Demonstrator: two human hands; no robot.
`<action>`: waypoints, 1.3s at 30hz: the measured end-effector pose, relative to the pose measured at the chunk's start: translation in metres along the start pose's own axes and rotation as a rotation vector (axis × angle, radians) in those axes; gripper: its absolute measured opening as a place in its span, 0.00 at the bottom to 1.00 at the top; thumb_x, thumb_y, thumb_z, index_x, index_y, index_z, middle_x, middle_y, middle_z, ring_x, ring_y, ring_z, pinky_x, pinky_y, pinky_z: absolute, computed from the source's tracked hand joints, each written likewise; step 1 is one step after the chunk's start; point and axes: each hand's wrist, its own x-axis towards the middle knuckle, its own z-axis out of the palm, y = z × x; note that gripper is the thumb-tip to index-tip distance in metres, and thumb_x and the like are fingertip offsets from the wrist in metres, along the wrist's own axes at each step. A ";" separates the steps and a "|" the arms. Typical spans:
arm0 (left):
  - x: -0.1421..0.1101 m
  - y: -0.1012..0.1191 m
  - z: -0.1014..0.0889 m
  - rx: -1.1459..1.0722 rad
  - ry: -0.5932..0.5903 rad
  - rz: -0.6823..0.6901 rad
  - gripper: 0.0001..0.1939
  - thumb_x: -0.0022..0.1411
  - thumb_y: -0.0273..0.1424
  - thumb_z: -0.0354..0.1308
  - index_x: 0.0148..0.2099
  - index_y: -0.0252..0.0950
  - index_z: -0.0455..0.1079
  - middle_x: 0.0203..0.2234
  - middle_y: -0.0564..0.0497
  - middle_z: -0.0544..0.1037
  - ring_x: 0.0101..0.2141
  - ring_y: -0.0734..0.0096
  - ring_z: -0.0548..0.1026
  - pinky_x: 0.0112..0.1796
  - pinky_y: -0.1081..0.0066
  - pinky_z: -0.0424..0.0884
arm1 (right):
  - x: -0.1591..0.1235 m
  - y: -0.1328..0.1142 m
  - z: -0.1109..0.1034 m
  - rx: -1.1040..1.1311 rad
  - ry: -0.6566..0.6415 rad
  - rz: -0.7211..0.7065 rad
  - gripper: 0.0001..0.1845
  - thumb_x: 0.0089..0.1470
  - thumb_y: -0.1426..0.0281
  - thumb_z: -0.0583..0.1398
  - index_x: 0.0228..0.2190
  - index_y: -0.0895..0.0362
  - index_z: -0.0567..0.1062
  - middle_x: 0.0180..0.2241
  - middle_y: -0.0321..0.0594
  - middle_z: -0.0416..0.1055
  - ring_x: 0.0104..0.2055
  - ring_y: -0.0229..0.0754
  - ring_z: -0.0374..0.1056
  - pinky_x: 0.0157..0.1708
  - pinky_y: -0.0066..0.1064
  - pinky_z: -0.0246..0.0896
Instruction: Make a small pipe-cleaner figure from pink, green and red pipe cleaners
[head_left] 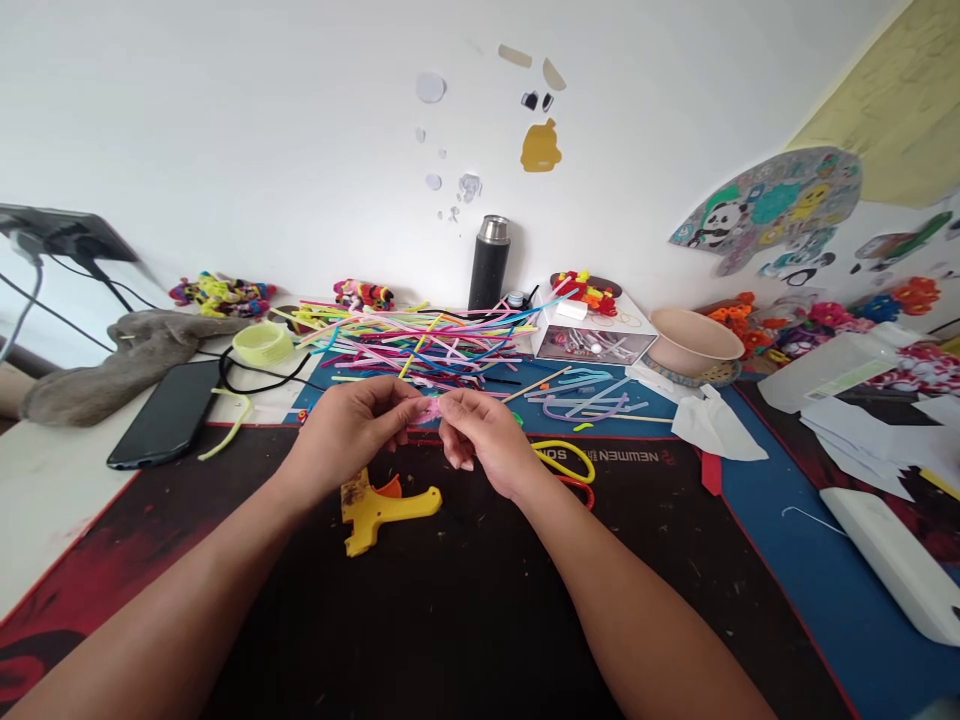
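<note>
My left hand [366, 425] and my right hand [484, 432] meet over the dark mat, fingertips nearly touching. Between them is a small pink piece of fuzzy pipe cleaner [429, 409], pinched by thumb and fingers on both sides. The fingers cover part of it, so its full shape is hidden. Just below the hands lies a yellow hot glue gun [386, 508] with an orange trigger. Behind them a loose pile of coloured pipe cleaners [442, 345] spreads across the blue mat. Beside my right wrist are a yellow loop [574, 460] and an orange one, partly covered.
A black thermos [490, 265] stands against the wall. At left are a phone [166, 415], a yellow-green ring-shaped roll [262, 343] and a grey plush [127, 360]. Rightward are a white box [592, 335], a pinkish bowl [696, 343], a crumpled tissue [716, 422] and a white device [892, 562].
</note>
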 end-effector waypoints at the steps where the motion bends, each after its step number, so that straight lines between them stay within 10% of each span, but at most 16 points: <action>1: 0.000 0.001 0.000 -0.006 -0.004 -0.011 0.25 0.63 0.56 0.66 0.36 0.36 0.78 0.20 0.54 0.77 0.20 0.72 0.73 0.23 0.74 0.68 | 0.000 0.000 0.000 -0.012 0.004 -0.009 0.24 0.54 0.48 0.70 0.34 0.55 0.74 0.19 0.27 0.69 0.16 0.32 0.62 0.14 0.24 0.45; 15: 0.003 -0.003 -0.001 -0.286 -0.135 -0.200 0.25 0.60 0.55 0.69 0.32 0.39 0.68 0.17 0.58 0.72 0.16 0.75 0.68 0.18 0.76 0.62 | 0.001 0.003 -0.001 -0.115 0.016 -0.063 0.21 0.57 0.50 0.68 0.33 0.54 0.73 0.17 0.24 0.62 0.16 0.34 0.60 0.15 0.26 0.48; 26: 0.002 0.005 0.005 -0.060 -0.048 -0.174 0.27 0.60 0.59 0.64 0.31 0.40 0.69 0.17 0.56 0.74 0.16 0.71 0.71 0.18 0.74 0.64 | -0.002 0.012 -0.003 -0.552 0.096 -0.238 0.16 0.67 0.55 0.63 0.46 0.53 0.77 0.28 0.32 0.72 0.22 0.36 0.69 0.24 0.28 0.61; 39: 0.004 -0.006 0.003 -0.101 -0.203 -0.155 0.29 0.65 0.60 0.62 0.30 0.39 0.69 0.18 0.56 0.72 0.18 0.73 0.69 0.20 0.75 0.63 | -0.007 0.005 -0.005 -1.269 0.094 -0.390 0.17 0.72 0.54 0.61 0.38 0.52 0.80 0.33 0.40 0.82 0.32 0.43 0.74 0.31 0.33 0.47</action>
